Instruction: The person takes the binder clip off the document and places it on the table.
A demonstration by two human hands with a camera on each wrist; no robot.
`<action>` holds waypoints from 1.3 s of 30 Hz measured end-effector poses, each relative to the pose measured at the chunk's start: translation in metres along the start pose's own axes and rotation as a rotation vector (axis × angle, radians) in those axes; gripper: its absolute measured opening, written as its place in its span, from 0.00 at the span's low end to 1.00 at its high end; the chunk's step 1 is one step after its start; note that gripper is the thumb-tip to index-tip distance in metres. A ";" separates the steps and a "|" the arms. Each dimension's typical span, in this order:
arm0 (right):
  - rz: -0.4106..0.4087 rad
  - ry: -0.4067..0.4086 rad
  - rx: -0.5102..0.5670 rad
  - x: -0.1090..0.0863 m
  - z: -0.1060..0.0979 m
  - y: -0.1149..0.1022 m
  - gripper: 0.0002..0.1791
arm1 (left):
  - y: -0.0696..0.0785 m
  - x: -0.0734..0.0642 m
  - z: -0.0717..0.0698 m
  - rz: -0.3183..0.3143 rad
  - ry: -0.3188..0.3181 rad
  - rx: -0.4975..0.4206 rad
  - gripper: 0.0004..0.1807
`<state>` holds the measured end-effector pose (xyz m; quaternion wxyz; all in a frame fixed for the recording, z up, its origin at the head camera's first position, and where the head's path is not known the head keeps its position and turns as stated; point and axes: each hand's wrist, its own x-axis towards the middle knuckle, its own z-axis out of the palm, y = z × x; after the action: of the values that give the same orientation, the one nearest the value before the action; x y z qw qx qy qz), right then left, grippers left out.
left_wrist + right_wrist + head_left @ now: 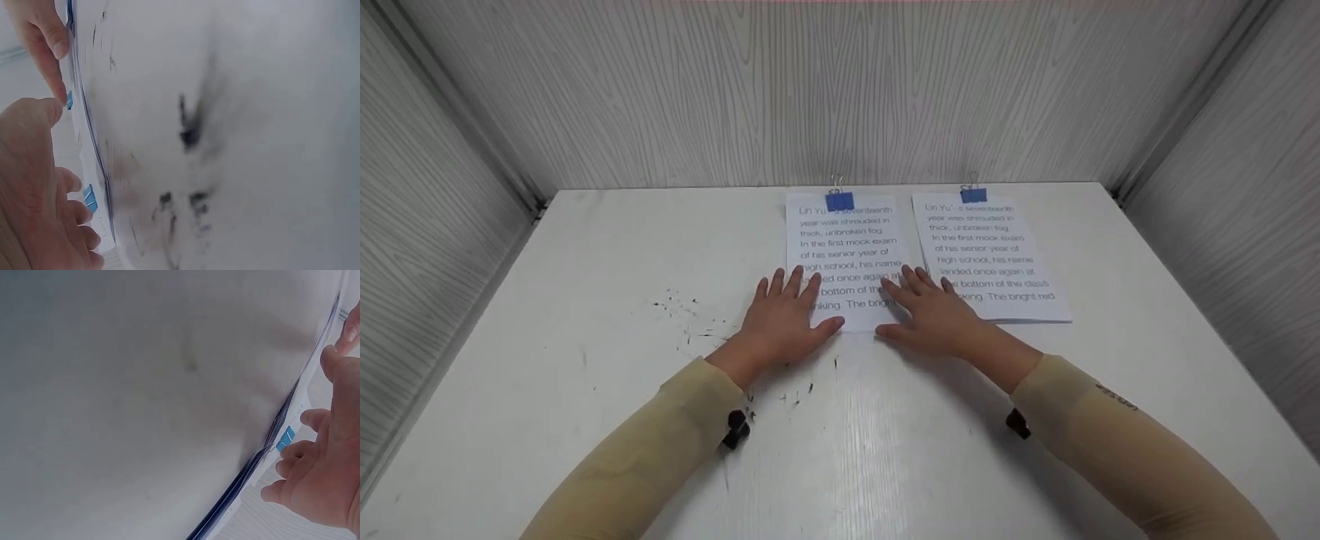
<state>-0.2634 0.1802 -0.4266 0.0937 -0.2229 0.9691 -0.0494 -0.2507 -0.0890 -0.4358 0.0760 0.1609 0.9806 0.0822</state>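
Note:
Two stacks of printed sheets lie side by side, a left stack (847,234) and a right stack (990,259). Each carries a blue binder clip at its top edge, the left clip (840,201) and the right clip (973,195). My left hand (784,319) is spread at the left stack's lower left edge, fingertips over the paper. Across that stack's lower right part reaches my right hand (934,315), fingers extended, also covering the right stack's near left corner. Both wrist views show straight or relaxed fingers on my left hand (34,185) and right hand (326,461), with nothing gripped.
The white table (622,247) has dark scuff marks (682,307) left of the papers and near the left wrist. A wood-grain back panel (660,90) rises behind the clips, and side panels (1245,202) enclose the table.

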 end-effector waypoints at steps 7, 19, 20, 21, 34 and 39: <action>-0.003 -0.013 0.036 -0.001 -0.001 0.000 0.49 | 0.001 0.000 -0.001 0.007 -0.010 -0.016 0.51; -0.039 -0.048 0.087 -0.003 0.001 0.004 0.46 | -0.002 -0.004 -0.003 0.006 -0.051 -0.046 0.43; -0.040 -0.048 0.091 -0.003 0.001 0.004 0.46 | -0.002 -0.004 -0.003 0.009 -0.049 -0.046 0.43; -0.041 -0.048 0.094 -0.003 0.001 0.004 0.46 | -0.002 -0.004 -0.003 0.009 -0.051 -0.044 0.42; -0.035 -0.063 0.087 -0.002 0.002 0.003 0.46 | 0.000 -0.002 -0.001 0.001 -0.063 -0.025 0.43; -0.041 -0.060 0.104 -0.004 0.002 0.002 0.46 | 0.004 -0.006 -0.002 -0.004 -0.064 -0.025 0.43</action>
<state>-0.2602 0.1837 -0.4277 0.1329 -0.2391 0.9571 -0.0951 -0.2446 -0.0874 -0.4329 0.1097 0.1606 0.9769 0.0889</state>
